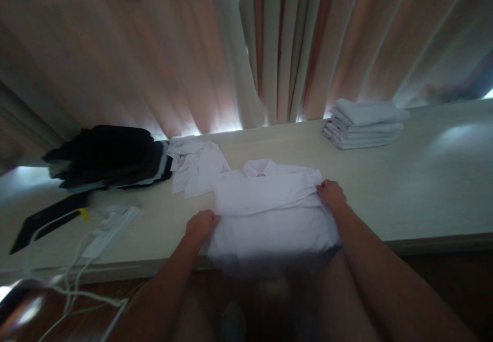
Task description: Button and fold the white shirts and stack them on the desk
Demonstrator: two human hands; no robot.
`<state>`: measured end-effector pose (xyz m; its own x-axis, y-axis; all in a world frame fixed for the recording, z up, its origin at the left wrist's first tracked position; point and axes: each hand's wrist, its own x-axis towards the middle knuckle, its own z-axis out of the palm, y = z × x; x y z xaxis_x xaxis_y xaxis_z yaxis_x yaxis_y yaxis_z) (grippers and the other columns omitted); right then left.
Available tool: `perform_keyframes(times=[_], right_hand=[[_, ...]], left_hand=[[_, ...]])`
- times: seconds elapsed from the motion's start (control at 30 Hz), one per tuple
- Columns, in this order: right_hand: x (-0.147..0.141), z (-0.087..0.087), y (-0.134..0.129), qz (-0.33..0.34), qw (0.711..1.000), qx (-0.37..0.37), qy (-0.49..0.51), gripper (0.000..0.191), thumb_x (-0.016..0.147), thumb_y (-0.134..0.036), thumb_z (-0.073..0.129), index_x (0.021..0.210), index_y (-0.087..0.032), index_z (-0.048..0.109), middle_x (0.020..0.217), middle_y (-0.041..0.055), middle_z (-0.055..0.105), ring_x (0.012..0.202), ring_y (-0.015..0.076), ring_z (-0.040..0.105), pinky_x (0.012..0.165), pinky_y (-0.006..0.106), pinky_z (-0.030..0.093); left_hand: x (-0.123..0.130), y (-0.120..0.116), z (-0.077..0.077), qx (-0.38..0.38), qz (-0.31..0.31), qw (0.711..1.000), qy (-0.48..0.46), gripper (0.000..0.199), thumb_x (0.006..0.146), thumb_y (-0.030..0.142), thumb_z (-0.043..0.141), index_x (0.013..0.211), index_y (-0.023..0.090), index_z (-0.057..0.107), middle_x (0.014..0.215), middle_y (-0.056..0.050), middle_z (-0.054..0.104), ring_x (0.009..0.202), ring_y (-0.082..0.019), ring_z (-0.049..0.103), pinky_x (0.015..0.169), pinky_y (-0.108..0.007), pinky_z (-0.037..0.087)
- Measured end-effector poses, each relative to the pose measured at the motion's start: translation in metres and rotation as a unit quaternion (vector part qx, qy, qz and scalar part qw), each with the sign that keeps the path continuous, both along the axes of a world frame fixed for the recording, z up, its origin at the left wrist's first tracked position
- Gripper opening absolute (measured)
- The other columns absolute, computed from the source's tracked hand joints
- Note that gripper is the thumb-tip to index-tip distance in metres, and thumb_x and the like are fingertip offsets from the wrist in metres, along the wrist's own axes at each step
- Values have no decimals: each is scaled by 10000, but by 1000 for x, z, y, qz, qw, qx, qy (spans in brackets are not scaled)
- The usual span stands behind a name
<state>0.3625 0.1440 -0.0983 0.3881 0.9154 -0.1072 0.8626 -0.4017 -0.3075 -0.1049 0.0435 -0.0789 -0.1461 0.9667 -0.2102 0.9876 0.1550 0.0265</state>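
Observation:
A white collared shirt [269, 229] lies on the pale ledge in front of me, its collar pointing away and its lower end hanging over the front edge. A sleeve is laid straight across its chest. My left hand [201, 226] pinches the cloth at the left end of that folded sleeve. At the opposite side my right hand [332, 193] grips the sleeve's right end near the shirt's edge. Beyond the left hand, a loose crumpled white garment [198, 162] rests close to the shirt's left shoulder.
A neat stack of folded white clothes [365, 124] stands at the back right. Dark folded clothes [111, 157] are piled at the left. Nearer lie a black flat object [48, 224], a white power strip [110, 231] and trailing white cables [71, 275]. Curtains [285, 49] hang behind.

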Motion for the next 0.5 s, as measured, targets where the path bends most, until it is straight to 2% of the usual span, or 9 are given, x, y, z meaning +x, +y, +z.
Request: perform_keyframes(times=[0.1,0.27,0.4,0.5], right_hand=[[1,-1,-1,-3,1000,7,7,331,918,-398,490,1078,-166,664,1137,172,619,1034,302,627,830,410,502],[1,1,-6,1,1000,18,24,314,887,-443,545,1003,-190,689,1100,147,650,998,278,637,803,375,492],[2,2,-9,4,999,25,34,321,881,-475,562,970,-190,681,1068,135,673,988,271,642,802,361,483],[4,4,-11,0,999,34,37,388,892,-524,539,1009,-172,652,1049,145,679,986,272,641,804,359,476]], left_hand=[[1,-4,-1,-5,17,1000,0,428,891,525,400,961,182,646,974,-154,709,907,-301,673,745,-372,479],[-6,-3,-2,-5,36,999,-33,373,916,346,355,959,139,663,1039,-196,706,994,-295,670,812,-369,480],[-13,1,0,-17,29,995,-95,310,885,372,457,879,167,689,920,-149,737,969,-264,673,790,-315,478],[-17,3,2,-31,24,989,-141,340,873,430,487,798,170,692,792,-114,732,887,-249,678,732,-292,474]])
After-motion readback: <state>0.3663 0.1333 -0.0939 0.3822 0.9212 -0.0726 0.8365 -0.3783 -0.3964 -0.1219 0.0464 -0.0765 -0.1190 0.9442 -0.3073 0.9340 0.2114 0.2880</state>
